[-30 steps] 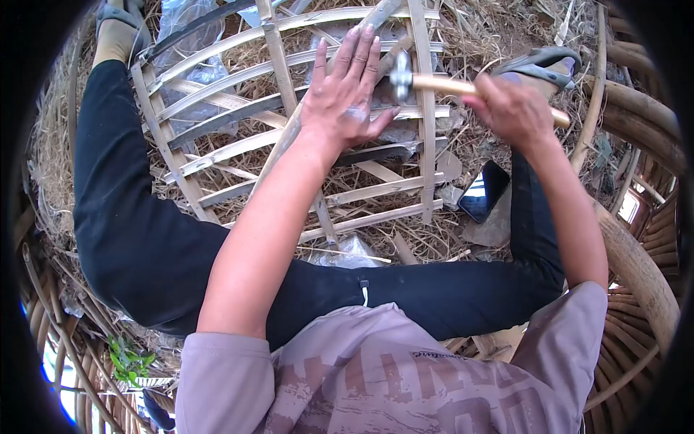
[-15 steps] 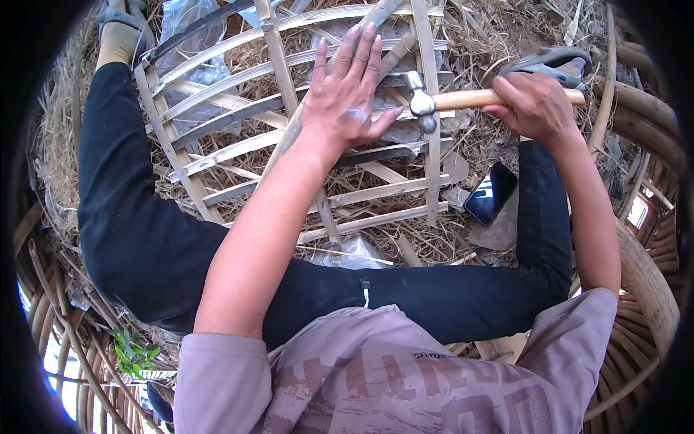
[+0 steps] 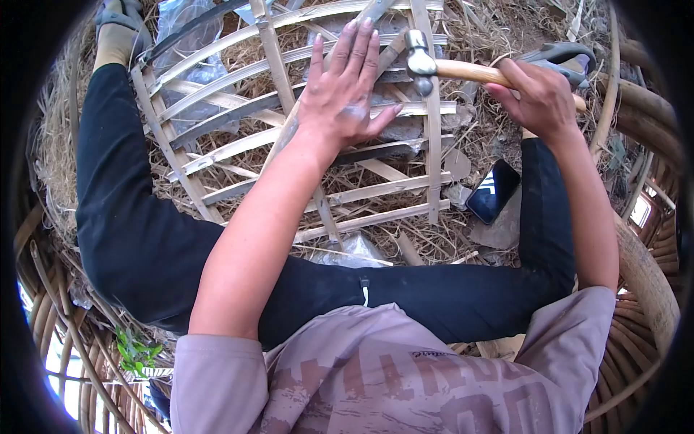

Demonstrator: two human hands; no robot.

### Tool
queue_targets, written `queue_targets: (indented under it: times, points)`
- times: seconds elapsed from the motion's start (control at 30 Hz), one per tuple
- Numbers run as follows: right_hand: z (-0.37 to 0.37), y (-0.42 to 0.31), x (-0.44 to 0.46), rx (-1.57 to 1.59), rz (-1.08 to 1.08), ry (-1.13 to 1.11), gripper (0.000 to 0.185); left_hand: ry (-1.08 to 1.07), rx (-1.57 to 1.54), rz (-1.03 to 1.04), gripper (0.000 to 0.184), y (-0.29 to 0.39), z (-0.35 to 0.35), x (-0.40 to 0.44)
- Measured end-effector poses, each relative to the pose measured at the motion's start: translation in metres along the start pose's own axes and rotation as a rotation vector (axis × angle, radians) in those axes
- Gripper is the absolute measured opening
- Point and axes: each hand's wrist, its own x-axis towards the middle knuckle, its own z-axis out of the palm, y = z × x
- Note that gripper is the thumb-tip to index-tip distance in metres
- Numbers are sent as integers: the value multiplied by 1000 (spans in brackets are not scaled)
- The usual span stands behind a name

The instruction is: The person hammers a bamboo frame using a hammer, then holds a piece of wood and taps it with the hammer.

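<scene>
A lattice of split bamboo strips (image 3: pixel 434 166) lies over straw on the ground, between my legs. My left hand (image 3: pixel 338 94) rests flat on its upper middle, fingers stretched out and thumb apart, over a diagonal strip. In my right hand (image 3: pixel 538 98) is the wooden handle of a ball-peen hammer (image 3: pixel 470 71), gripped near its end. The hammer's metal head is over the lattice's upper right, near an upright strip; whether it touches the wood I cannot tell.
A black phone (image 3: pixel 494 191) lies on a flat stone right of the lattice. Clear plastic (image 3: pixel 354 249) shows below the lattice. My sandalled foot (image 3: pixel 119 29) is at upper left, another sandal (image 3: pixel 557 61) beyond my right hand. Curved bamboo poles (image 3: pixel 643 108) stand at the right.
The hammer head has moved up, and the handle now slopes down toward my right hand. My left hand stays almost in place on the lattice.
</scene>
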Motion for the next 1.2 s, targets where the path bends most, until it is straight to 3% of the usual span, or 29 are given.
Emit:
queue_targets:
  times: [0.13, 0.27, 0.5, 0.67, 0.93, 1.03, 1.13, 1.2]
  points:
    - [-4, 3, 2, -42, -205, -125, 41, 23, -31, 1, 109, 0, 0, 2]
    - [17, -9, -8, -119, 132, -253, 43, 40, -40, 4, 109, 1, 1, 0]
    - [14, -20, -19, -11, -373, -126, 43, 49, -58, -6, 108, 1, 0, 1]
    - [18, -20, -23, 7, -17, -96, 42, 50, -22, 7, 108, 1, 1, -1]
    - [0, -13, -15, 4, -102, -36, 40, 11, -19, 1, 109, 2, -3, 2]
    - [13, -15, -17, -42, 1, -130, 40, 3, 9, 4, 109, 1, -4, 1]
    - [15, -22, -13, -76, 110, -68, 41, 15, 4, 6, 108, 2, -1, 0]
    - [11, -22, -14, -35, 25, -16, 41, 33, -14, 14, 108, 0, -1, 1]
